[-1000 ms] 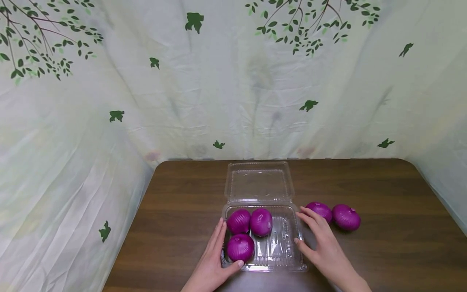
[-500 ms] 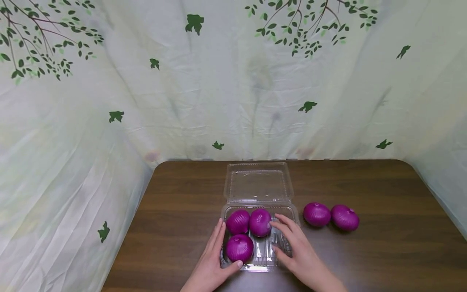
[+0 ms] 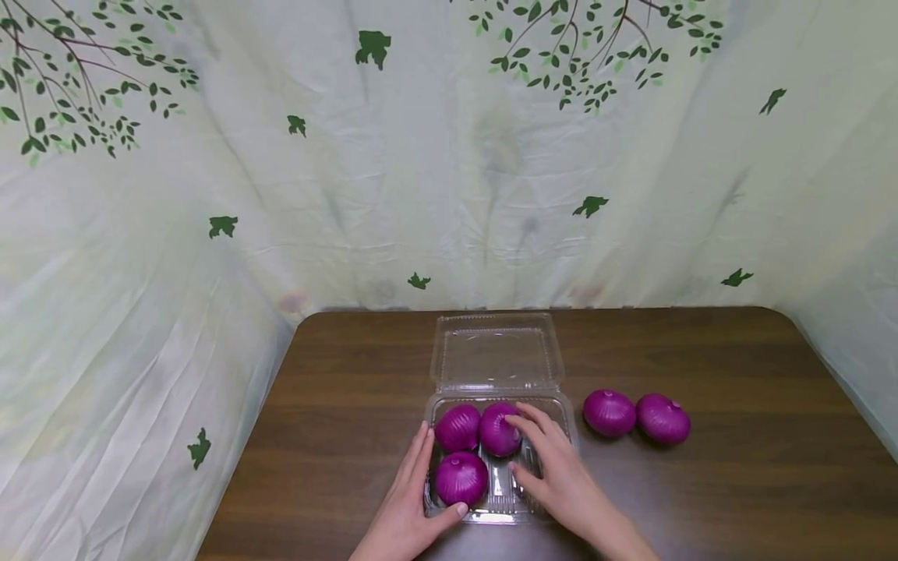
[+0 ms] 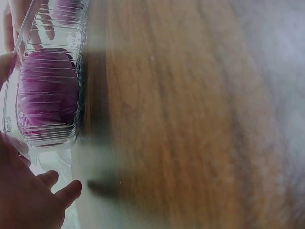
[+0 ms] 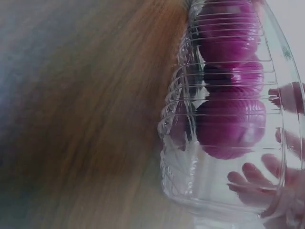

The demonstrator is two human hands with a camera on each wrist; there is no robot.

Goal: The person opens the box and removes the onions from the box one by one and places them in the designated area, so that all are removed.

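Loading of the clear container (image 3: 501, 491), set near the near edge of the tabletop (image 3: 365, 389), is judged to be more than half complete. Three items are seated inside: the first onion (image 3: 457, 427) in its far-left corner, the second onion (image 3: 494, 431) just beside that along its far wall, and the third onion (image 3: 461, 478) in its near-left corner. Left to be placed, by judgement, are the fourth onion (image 3: 609, 413) and the fifth onion (image 3: 662, 419), located side by side toward the tabletop's right edge. The lid (image 3: 497, 358) is laid open toward the tabletop's far edge; closing is judged outstanding. The left hand (image 3: 408, 502) is placed along the container's left wall, its grip apart, fingers extended. The right hand (image 3: 563, 477) is positioned over the container's right side, its grip apart, fingertips at the second onion; whether contact is made cannot be told.
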